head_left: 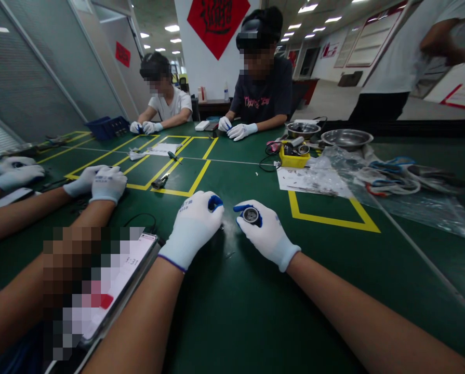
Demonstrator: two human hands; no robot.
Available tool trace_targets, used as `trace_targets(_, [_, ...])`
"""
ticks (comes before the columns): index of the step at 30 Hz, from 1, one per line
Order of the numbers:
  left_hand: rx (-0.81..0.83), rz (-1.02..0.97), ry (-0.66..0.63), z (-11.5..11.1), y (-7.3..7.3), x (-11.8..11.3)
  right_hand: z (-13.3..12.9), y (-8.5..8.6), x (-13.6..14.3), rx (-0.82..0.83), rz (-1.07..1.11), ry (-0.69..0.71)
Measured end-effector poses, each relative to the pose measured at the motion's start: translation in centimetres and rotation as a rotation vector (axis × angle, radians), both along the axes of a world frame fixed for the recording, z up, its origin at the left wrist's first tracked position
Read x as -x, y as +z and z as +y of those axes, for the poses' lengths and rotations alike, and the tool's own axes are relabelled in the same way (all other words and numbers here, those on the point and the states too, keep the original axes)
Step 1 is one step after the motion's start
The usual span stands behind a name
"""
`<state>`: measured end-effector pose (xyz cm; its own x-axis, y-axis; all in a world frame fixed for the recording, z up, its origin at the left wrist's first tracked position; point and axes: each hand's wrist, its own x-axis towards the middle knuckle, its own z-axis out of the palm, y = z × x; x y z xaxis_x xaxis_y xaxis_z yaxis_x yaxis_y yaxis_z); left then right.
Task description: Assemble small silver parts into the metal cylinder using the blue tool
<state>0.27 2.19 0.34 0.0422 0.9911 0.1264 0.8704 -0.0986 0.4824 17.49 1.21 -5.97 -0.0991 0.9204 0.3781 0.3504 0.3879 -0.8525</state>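
Both of my hands wear white gloves with blue palms. My right hand (264, 228) grips a small round dark part (251, 215), whose pale metal rim and recessed, patterned face point up toward me. To its left, my left hand (195, 226) is closed, with thumb and fingertips drawn together; anything inside the pinch is hidden. Just below those fingertips shows a tiny dark shiny piece (222, 227), too small to name. The two hands are apart, low over the green table (232, 301).
A phone or tablet (119, 280) lies left of my left forearm, beside a co-worker's gloved hands (107, 184). Ahead are a metal part (161, 181) and a screwdriver (173, 156). At right sit a yellow bin (293, 160), steel bowls (347, 138), paper (314, 182) and plastic bags (423, 205).
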Motion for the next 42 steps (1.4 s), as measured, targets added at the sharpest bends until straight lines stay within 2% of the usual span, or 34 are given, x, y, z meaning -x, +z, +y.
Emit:
trace_targets(3, [0.141,0.23,-0.027,-0.4,0.2,0.3,0.0,0.2,0.1,0.002,0.029,-0.013])
trace_targets(9, [0.287,0.41,-0.095,-0.9,1.0,0.5,-0.1,0.4,0.3,0.021,0.046,-0.033])
trace_targets(17, [0.388,0.423,-0.074,-0.6,1.1,0.2,-0.1,0.4,0.1,0.007,0.014,-0.035])
trace_targets(23, [0.302,0.416,-0.059,-0.8,0.7,0.2,-0.1,0.5,-0.2,0.008,0.002,-0.019])
trace_targets(34, [0.076,0.094,0.046,0.3,-0.5,0.2,-0.2,0.5,0.2,0.035,0.017,-0.003])
trace_targets(38, [-0.021,-0.255,-0.049,0.1,0.0,0.0,-0.3,0.5,0.2,0.029,0.004,0.017])
trace_targets(42, [0.043,-0.472,-0.2,-0.4,0.6,-0.3,-0.2,0.4,0.2,-0.009,0.0,0.021])
